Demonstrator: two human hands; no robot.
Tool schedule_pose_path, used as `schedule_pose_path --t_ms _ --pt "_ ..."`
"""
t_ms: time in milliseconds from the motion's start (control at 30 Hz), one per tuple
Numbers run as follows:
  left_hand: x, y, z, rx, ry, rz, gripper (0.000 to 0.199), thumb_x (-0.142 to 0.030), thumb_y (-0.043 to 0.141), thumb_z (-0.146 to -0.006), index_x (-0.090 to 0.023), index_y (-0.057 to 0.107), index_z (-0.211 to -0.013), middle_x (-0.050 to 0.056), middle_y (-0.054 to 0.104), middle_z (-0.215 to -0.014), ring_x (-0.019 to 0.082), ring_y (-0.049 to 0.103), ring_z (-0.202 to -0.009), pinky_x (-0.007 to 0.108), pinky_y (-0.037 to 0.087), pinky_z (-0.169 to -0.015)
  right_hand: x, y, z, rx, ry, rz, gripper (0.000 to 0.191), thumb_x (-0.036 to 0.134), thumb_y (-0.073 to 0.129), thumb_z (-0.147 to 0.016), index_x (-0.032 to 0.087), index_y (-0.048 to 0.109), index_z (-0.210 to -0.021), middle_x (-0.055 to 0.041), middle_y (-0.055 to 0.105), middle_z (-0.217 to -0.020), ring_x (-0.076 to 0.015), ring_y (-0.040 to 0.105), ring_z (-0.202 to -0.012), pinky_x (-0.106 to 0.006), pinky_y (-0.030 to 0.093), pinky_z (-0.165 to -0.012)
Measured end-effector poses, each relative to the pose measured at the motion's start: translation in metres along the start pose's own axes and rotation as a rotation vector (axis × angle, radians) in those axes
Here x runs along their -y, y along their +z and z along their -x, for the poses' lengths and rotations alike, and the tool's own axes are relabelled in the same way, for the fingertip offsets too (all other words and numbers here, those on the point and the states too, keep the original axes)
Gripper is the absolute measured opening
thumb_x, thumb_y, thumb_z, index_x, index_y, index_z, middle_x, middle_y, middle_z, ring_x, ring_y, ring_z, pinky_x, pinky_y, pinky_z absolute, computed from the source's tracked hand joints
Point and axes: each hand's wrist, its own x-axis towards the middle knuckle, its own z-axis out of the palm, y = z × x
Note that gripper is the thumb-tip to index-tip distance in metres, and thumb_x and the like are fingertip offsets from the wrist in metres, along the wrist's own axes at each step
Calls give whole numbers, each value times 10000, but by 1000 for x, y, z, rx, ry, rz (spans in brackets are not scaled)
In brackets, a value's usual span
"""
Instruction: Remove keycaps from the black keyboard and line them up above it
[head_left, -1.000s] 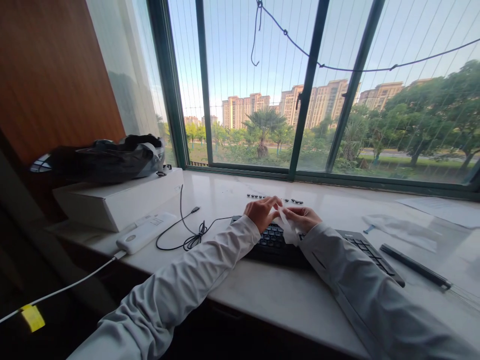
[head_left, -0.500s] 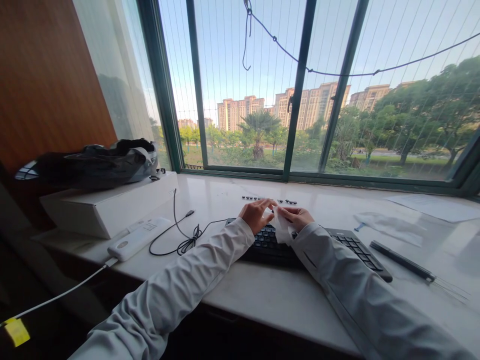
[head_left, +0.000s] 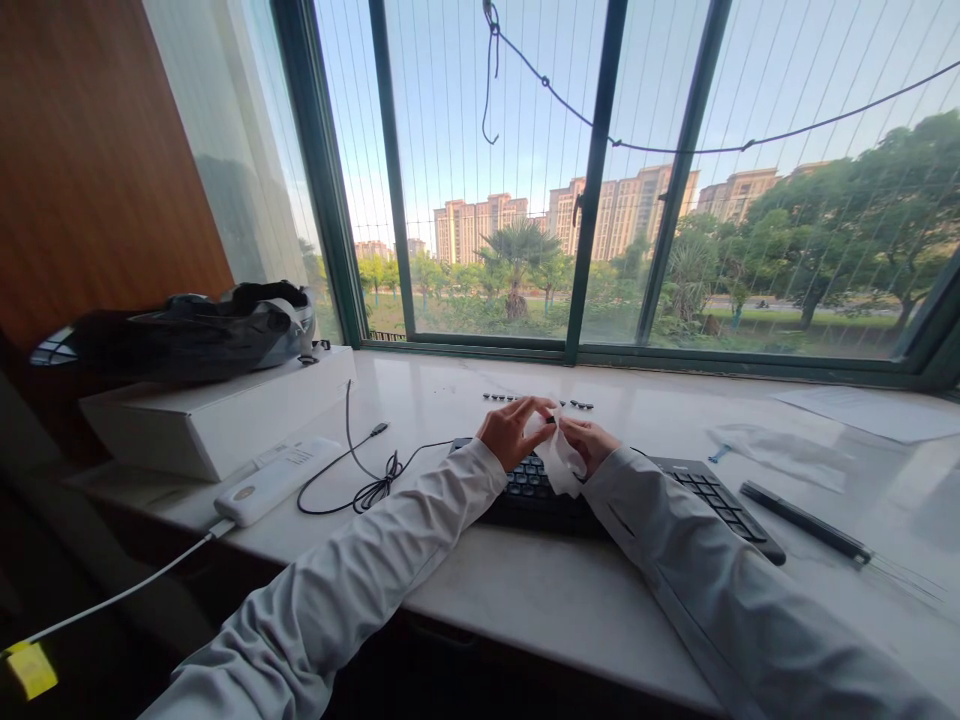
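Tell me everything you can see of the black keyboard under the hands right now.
The black keyboard is a flat, plastic-looking board with dark keys, lying level on the pale stone sill, angled so its right end runs toward the camera. The left hand and right hand hover over its left half, holding a white wipe between them; both sleeves cover its middle. A row of small dark keycaps lies behind it.

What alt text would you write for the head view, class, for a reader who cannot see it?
Two hands, left hand and right hand, hold a white wipe together above a black keyboard on a pale window ledge. A row of loose keycaps lies behind; a black cable lies to the left.
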Motion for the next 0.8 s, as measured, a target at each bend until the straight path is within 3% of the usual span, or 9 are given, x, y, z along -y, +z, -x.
schedule_pose_path --t_ms 133,300,500,567,800 --pt "1 0 0 23 -7 15 292 -409 514 -856 -210 571 -1062 0 685 -961 84 600 -619 208 490 -685 5 -3 0 -31 124 -126 499 522 825 -381 160 682 -693 -47 658 -601 -160 570 -498 -275 435 -490" --pt "3 3 -1 -14 -101 44 314 -433 565 -816 -211 558 -1039 -7 693 -933 54 503 -464 205 474 -607 11 -3 1 -118 54 -5 445 510 806 -450 144 558 -508 8 566 -483 -83 452 -415 -230 317 -436" --pt "5 3 -4 -56 -121 79 259 -386 630 -774 -204 595 -954 -12 682 -908 61 505 -522 192 440 -562 9 -8 1 138 72 7 444 509 772 -533 132 695 -756 -5 610 -571 -93 493 -475 -219 324 -462" --pt "5 2 -4 -52 -126 71 229 -377 638 -767 -202 611 -912 -13 680 -888 63 501 -528 195 434 -563 10 -10 3 153 70 28 450 501 773 -536 125 707 -774 -17 623 -591 -98 502 -482 -225 330 -465" --pt "4 1 -3 -100 -199 47 264 -412 668 -733 -197 601 -872 -25 675 -799 80 527 -550 203 437 -585 12 -2 4 -92 -22 -20 372 455 813 -469 135 682 -608 0 593 -510 -88 469 -432 -236 333 -444"
